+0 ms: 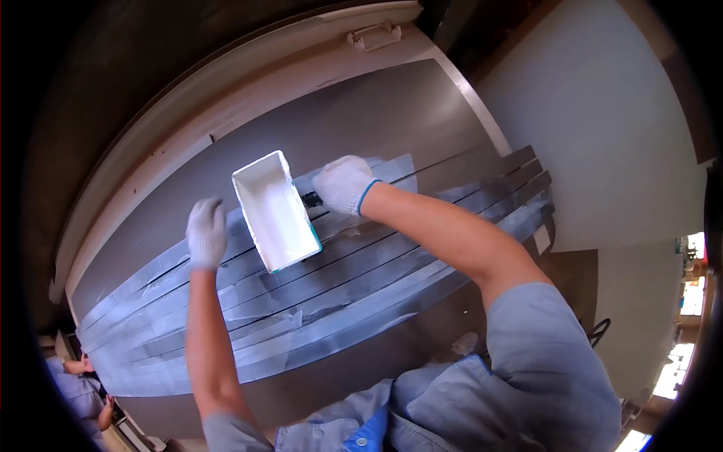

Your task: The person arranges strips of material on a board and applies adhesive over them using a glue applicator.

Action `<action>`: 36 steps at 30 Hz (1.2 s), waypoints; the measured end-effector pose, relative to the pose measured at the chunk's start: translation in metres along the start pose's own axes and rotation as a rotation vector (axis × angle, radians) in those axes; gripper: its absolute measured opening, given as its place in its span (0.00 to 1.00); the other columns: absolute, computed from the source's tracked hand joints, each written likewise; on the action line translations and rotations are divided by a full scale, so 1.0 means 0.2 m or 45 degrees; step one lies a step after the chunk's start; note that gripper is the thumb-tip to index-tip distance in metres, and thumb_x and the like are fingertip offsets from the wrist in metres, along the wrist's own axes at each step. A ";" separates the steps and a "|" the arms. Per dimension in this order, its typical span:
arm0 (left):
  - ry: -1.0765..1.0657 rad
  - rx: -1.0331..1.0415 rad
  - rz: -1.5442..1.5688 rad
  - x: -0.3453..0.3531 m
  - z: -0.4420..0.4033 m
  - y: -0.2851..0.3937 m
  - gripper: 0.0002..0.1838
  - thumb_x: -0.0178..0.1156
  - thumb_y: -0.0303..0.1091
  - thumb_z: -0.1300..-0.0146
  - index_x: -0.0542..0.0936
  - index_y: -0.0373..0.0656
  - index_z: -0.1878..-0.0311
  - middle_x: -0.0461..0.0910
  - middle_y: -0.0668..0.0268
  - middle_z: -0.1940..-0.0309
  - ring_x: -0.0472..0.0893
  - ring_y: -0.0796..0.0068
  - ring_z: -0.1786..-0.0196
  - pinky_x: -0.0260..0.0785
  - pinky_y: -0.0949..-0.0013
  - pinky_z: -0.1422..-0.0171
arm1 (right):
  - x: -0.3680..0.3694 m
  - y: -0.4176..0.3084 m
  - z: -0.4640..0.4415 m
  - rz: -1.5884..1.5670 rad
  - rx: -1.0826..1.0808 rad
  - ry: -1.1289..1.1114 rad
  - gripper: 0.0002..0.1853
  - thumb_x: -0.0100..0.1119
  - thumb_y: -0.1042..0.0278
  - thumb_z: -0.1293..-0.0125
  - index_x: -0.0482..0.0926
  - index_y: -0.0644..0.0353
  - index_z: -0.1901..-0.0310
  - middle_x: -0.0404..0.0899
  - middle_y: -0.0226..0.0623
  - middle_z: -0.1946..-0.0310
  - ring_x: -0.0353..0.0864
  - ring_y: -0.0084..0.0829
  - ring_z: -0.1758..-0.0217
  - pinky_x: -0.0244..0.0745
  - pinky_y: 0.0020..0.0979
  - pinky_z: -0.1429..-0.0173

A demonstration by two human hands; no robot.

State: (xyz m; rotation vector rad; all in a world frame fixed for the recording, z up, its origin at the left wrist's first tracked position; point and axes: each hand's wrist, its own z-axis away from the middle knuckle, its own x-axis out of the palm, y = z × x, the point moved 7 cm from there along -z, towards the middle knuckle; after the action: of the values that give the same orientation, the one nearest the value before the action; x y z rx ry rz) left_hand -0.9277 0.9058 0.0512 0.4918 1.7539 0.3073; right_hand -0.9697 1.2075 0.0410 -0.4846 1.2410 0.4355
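Observation:
My left hand (207, 235), in a white knit glove, is raised over the strips to the left of the tray. Its fingers are partly bent, with nothing seen in them. My right hand (346, 184), gloved in white with a blue cuff, is closed round a black handle (312, 200) beside the tray's right side. Most of that handle is hidden in the fist; whether it joins the tray, I cannot tell. The white rectangular tray (275, 207) is coated white inside, with a teal lower edge. Beneath lie long dark strips (316, 279) smeared with a whitish film.
The strips lie side by side on a dark board (354, 113) over a pale table (301, 56). A wire-like holder (374, 36) sits near the far edge. Another person's hand (84, 364) shows at the lower left. A large pale sheet (595, 113) stands at the right.

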 end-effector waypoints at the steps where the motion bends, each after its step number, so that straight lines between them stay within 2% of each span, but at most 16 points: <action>1: -0.166 -0.035 -0.085 0.16 -0.12 -0.09 0.17 0.58 0.37 0.21 0.87 0.34 0.43 0.86 0.44 0.46 0.84 0.40 0.41 0.76 0.48 0.31 | 0.02 0.03 0.01 -0.023 -0.014 0.011 0.13 0.65 0.62 0.30 0.95 0.58 0.57 0.94 0.49 0.56 0.96 0.47 0.49 0.89 0.48 0.45; 2: -0.276 -0.019 -0.176 0.25 -0.18 -0.08 0.19 0.57 0.43 0.22 0.89 0.39 0.44 0.86 0.44 0.46 0.84 0.39 0.40 0.75 0.46 0.30 | 0.01 0.07 0.01 -0.058 -0.015 0.039 0.13 0.65 0.62 0.30 0.95 0.58 0.57 0.94 0.49 0.56 0.96 0.47 0.50 0.89 0.47 0.45; 4: -0.610 -0.015 -0.359 0.37 -0.17 -0.11 0.16 0.59 0.38 0.25 0.90 0.42 0.46 0.87 0.46 0.47 0.84 0.40 0.41 0.77 0.46 0.31 | 0.01 0.17 0.03 -0.093 0.019 0.071 0.13 0.64 0.62 0.30 0.95 0.57 0.57 0.95 0.48 0.57 0.96 0.47 0.51 0.90 0.47 0.46; 6: -0.502 -0.029 -0.245 0.41 -0.13 -0.11 0.14 0.60 0.34 0.28 0.91 0.43 0.47 0.87 0.47 0.48 0.85 0.40 0.42 0.78 0.46 0.33 | 0.00 0.32 0.10 -0.062 0.086 -0.028 0.13 0.62 0.67 0.30 0.96 0.56 0.54 0.95 0.47 0.53 0.96 0.47 0.48 0.90 0.46 0.45; 11: -0.480 -0.104 -0.251 0.44 -0.13 -0.15 0.15 0.58 0.26 0.32 0.90 0.39 0.48 0.87 0.46 0.50 0.85 0.39 0.43 0.77 0.48 0.33 | 0.04 0.85 0.28 0.027 0.114 -0.016 0.13 0.61 0.66 0.29 0.96 0.55 0.57 0.95 0.48 0.55 0.96 0.46 0.49 0.90 0.47 0.44; 15: -0.420 -0.118 -0.213 0.42 -0.09 -0.14 0.15 0.56 0.21 0.35 0.89 0.36 0.50 0.87 0.45 0.51 0.85 0.39 0.43 0.77 0.48 0.33 | 0.09 1.41 0.55 0.128 0.342 -0.031 0.14 0.61 0.57 0.27 0.94 0.54 0.58 0.95 0.48 0.57 0.96 0.49 0.50 0.90 0.49 0.44; 19: -0.383 -0.075 -0.195 0.41 -0.09 -0.13 0.16 0.55 0.18 0.37 0.88 0.36 0.50 0.86 0.46 0.50 0.84 0.39 0.42 0.77 0.48 0.33 | 0.13 1.89 0.85 0.173 0.472 0.014 0.11 0.60 0.58 0.27 0.92 0.48 0.54 0.93 0.48 0.60 0.94 0.54 0.55 0.88 0.55 0.46; 22: -0.379 -0.091 -0.175 0.40 -0.09 -0.11 0.18 0.55 0.17 0.37 0.88 0.36 0.49 0.86 0.46 0.48 0.84 0.40 0.41 0.77 0.48 0.32 | 0.15 2.26 1.02 0.334 0.563 0.073 0.12 0.60 0.59 0.28 0.92 0.52 0.58 0.92 0.51 0.63 0.94 0.53 0.57 0.88 0.56 0.47; 25: -0.377 -0.082 -0.167 0.38 -0.09 -0.09 0.18 0.55 0.17 0.37 0.88 0.36 0.48 0.86 0.46 0.48 0.84 0.40 0.41 0.76 0.48 0.32 | -0.06 2.44 1.20 0.504 0.592 0.016 0.12 0.64 0.56 0.30 0.92 0.53 0.57 0.93 0.50 0.62 0.94 0.53 0.57 0.88 0.53 0.46; 27: -0.386 -0.074 -0.164 0.37 -0.09 -0.08 0.18 0.55 0.17 0.37 0.88 0.36 0.48 0.86 0.46 0.47 0.83 0.40 0.41 0.76 0.48 0.31 | -0.20 2.39 1.24 0.570 0.625 -0.027 0.13 0.65 0.55 0.30 0.92 0.53 0.56 0.93 0.49 0.62 0.94 0.53 0.56 0.88 0.52 0.45; 29: -0.389 -0.071 -0.161 0.38 -0.09 -0.08 0.18 0.55 0.17 0.37 0.88 0.35 0.48 0.86 0.46 0.47 0.83 0.40 0.41 0.76 0.48 0.31 | -0.27 2.26 1.25 0.472 0.811 -0.033 0.14 0.65 0.52 0.30 0.92 0.52 0.55 0.93 0.47 0.60 0.94 0.51 0.55 0.88 0.51 0.45; 30: -0.366 -0.060 -0.148 0.39 -0.08 -0.09 0.17 0.56 0.18 0.36 0.88 0.35 0.47 0.86 0.46 0.47 0.83 0.40 0.41 0.76 0.48 0.31 | -0.30 2.11 1.18 0.345 0.716 0.071 0.14 0.66 0.52 0.30 0.92 0.50 0.54 0.93 0.47 0.59 0.94 0.50 0.53 0.88 0.51 0.45; 31: -0.348 -0.041 -0.134 0.39 -0.09 -0.09 0.17 0.56 0.18 0.36 0.88 0.35 0.47 0.86 0.46 0.48 0.83 0.40 0.41 0.76 0.48 0.31 | -0.27 1.95 1.06 0.183 0.635 0.002 0.13 0.66 0.52 0.30 0.91 0.49 0.53 0.93 0.47 0.58 0.94 0.49 0.53 0.88 0.51 0.46; 32: -0.353 -0.025 -0.133 0.40 -0.09 -0.08 0.17 0.56 0.18 0.36 0.88 0.35 0.47 0.86 0.46 0.48 0.83 0.40 0.41 0.76 0.48 0.31 | -0.34 1.67 0.93 0.049 0.454 0.003 0.13 0.66 0.52 0.30 0.91 0.49 0.52 0.93 0.47 0.59 0.95 0.49 0.55 0.88 0.51 0.46; 33: -0.357 -0.041 -0.117 0.41 -0.07 -0.09 0.16 0.57 0.19 0.35 0.87 0.35 0.47 0.86 0.46 0.48 0.83 0.41 0.41 0.76 0.49 0.31 | -0.24 1.50 0.80 -0.046 0.306 0.115 0.14 0.66 0.53 0.29 0.91 0.47 0.49 0.93 0.48 0.59 0.95 0.50 0.57 0.89 0.51 0.48; 36: -0.392 -0.094 -0.136 0.45 -0.07 -0.01 0.15 0.58 0.21 0.35 0.87 0.34 0.47 0.85 0.46 0.48 0.83 0.42 0.41 0.75 0.50 0.31 | -0.07 1.03 0.44 -0.064 0.086 -0.027 0.09 0.66 0.64 0.37 0.94 0.56 0.63 0.92 0.51 0.67 0.95 0.52 0.60 0.90 0.52 0.53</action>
State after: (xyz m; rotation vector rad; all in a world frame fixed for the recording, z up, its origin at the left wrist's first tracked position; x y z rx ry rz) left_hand -0.9577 0.9470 -0.0232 0.3694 1.4579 0.2077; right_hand -1.0202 1.4259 0.0530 -0.4512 1.2163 0.3541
